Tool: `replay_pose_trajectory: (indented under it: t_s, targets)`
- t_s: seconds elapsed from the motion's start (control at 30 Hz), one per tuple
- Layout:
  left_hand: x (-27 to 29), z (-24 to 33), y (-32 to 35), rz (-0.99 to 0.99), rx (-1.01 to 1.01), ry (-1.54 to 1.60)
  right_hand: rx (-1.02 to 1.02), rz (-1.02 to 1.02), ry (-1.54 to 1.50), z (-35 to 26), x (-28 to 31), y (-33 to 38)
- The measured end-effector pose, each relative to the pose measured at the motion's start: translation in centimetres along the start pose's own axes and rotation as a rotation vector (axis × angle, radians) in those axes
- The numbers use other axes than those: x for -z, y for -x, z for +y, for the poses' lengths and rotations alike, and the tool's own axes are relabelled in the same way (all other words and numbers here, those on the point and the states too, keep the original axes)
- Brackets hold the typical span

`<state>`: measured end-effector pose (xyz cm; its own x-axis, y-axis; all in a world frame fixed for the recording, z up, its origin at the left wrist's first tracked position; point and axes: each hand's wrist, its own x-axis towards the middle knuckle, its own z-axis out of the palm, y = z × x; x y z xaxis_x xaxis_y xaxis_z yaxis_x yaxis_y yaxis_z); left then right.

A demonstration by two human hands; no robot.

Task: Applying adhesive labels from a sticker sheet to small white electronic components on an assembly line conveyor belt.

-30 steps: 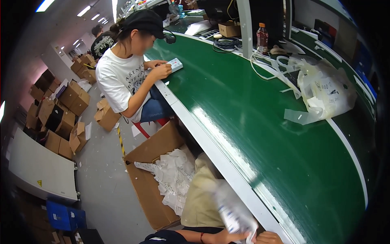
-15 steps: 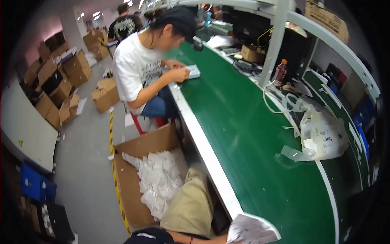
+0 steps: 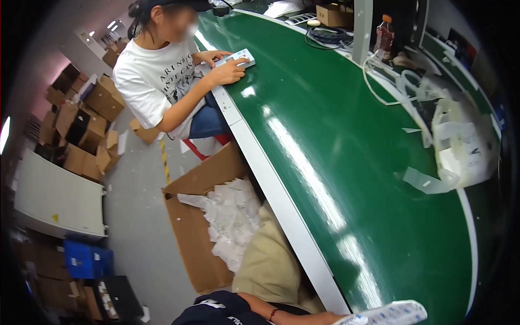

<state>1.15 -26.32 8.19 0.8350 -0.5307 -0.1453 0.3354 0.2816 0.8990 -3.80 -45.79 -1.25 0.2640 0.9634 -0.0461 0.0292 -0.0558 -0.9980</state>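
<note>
Pouch, white with a blue print, lies flat at the near edge of the green table, at the bottom of your view and partly cut off by it. Your forearm runs along the bottom edge toward the pouch; a thin band circles the wrist. The hand itself is out of frame or hidden where the arm meets the pouch, so I cannot tell how your fingers stand, nor which hand this is. No second hand of yours shows.

Left of the table's pale rim sits an open cardboard box on the floor, heaped with crumpled white sheets. Your tan trouser leg lies between box and table.

Far up the table's left side, a seated co-worker in a white shirt leans over it, both hands on a small flat device resting on the green surface.

At the table's right side: a tangle of clear plastic bags, white cables, a bottle beside a grey post. Brown cartons are stacked on the floor well left of the table.
</note>
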Motion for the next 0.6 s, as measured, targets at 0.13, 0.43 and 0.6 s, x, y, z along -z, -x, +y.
replay_pose_trajectory:
  t_s: [0.13, 0.43, 0.6]
  targets:
    - [-1.5, -6.7, -0.2, -0.085, -0.101, -0.147, -0.069, 0.023, -0.316, 2.1, -4.5, -4.4]
    - [0.3, -0.4, -1.3, -0.184, 0.589, 0.506, -0.181, 0.217, -0.722, 2.4, -11.8, -21.8]
    - [0.6, -1.0, 0.2, -0.055, 0.148, -0.044, 0.002, 0.088, -0.036, -7.9, -3.0, -17.9]
